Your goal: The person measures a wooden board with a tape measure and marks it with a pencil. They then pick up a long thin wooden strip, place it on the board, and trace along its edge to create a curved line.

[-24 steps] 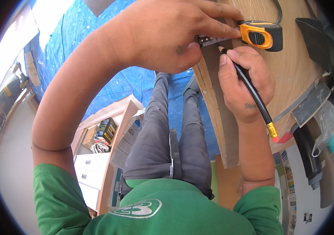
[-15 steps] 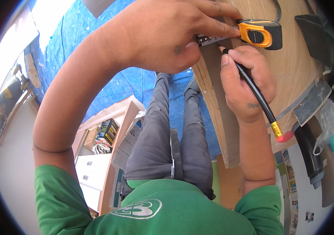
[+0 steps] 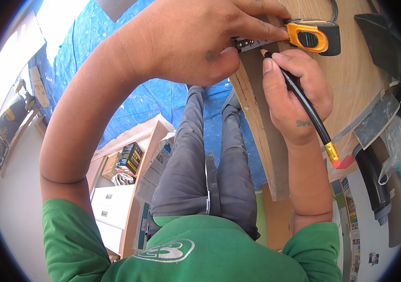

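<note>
My left hand [image 3: 200,40] reaches across the far edge of a wooden tabletop [image 3: 350,80]. Its thumb is bent by the hook end of a yellow and black tape measure [image 3: 312,36], and its fingers stretch over the short pulled-out blade [image 3: 258,44] to the case. In my right hand [image 3: 299,94], thumb and fingers pinch a black pencil [image 3: 309,105] with a gold ferrule and pink eraser. The pencil's sharpened tip rests against or just beside the blade's near edge, over a grey-brown strip [image 3: 264,108] along the wood's edge. Whether it touches the surface I cannot tell.
Right of my hands lie dark sheets [image 3: 374,42], a grey abrasive-looking piece [image 3: 376,120], a clear plastic bag [image 3: 395,145] and a black tube [image 3: 372,178]. A blue sheet [image 3: 153,101] covers the floor. A shelf unit with boxes [image 3: 127,160] stands at left.
The tape measure case has shifted slightly away from me and tilted a little. My right hand has moved slightly up and left, bringing the pencil tip closer to the blade.
</note>
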A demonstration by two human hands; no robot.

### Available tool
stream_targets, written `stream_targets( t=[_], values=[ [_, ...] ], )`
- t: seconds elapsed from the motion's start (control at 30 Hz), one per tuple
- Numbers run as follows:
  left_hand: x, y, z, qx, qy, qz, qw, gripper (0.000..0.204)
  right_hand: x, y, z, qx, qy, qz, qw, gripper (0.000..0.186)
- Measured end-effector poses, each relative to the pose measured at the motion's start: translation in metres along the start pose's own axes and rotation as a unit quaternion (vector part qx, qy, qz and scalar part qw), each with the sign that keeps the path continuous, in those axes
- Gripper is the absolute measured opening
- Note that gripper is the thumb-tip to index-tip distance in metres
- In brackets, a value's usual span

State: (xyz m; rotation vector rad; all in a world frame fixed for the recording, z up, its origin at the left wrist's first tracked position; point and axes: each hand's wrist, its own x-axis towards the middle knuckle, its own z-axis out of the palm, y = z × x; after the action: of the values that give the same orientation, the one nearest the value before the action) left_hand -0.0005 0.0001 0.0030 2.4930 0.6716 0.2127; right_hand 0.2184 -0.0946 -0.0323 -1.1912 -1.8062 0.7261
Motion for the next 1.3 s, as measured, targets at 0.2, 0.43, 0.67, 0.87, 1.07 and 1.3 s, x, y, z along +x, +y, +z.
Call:
stream_targets(
  t=[0.2, 0.43, 0.67, 0.87, 1.07, 1.3],
  values=[
    [0.001, -0.001, 0.002, 0.044, -0.034, -0.020, 0.998, 0.070, 0.007, -0.015, -0.013, 0.029, -0.048, 0.132, 0.990, 0.019],
    [-0.001, -0.002, 0.004, 0.032, -0.029, -0.029, 0.999, 0.069, 0.020, -0.032, -0.059, 0.078, 0.002, 0.107, 0.991, 0.015],
    [-0.006, -0.001, 0.012, -0.003, 0.028, -0.044, 0.999, 0.076, 0.077, -0.017, -0.072, -0.176, -0.156, -0.029, 0.972, 0.047],
    [-0.007, 0.002, 0.016, -0.062, 0.038, -0.060, 0.996, 0.061, 0.079, -0.009, -0.068, -0.144, -0.221, 0.005, 0.965, 0.043],
    [-0.010, 0.010, 0.020, -0.123, 0.086, -0.100, 0.984, 0.052, 0.079, -0.012, -0.061, -0.136, -0.179, -0.026, 0.974, 0.036],
    [-0.010, 0.014, 0.026, -0.189, 0.140, -0.144, 0.961, 0.026, 0.071, -0.011, -0.062, -0.131, -0.162, -0.051, 0.977, 0.037]
  ],
)
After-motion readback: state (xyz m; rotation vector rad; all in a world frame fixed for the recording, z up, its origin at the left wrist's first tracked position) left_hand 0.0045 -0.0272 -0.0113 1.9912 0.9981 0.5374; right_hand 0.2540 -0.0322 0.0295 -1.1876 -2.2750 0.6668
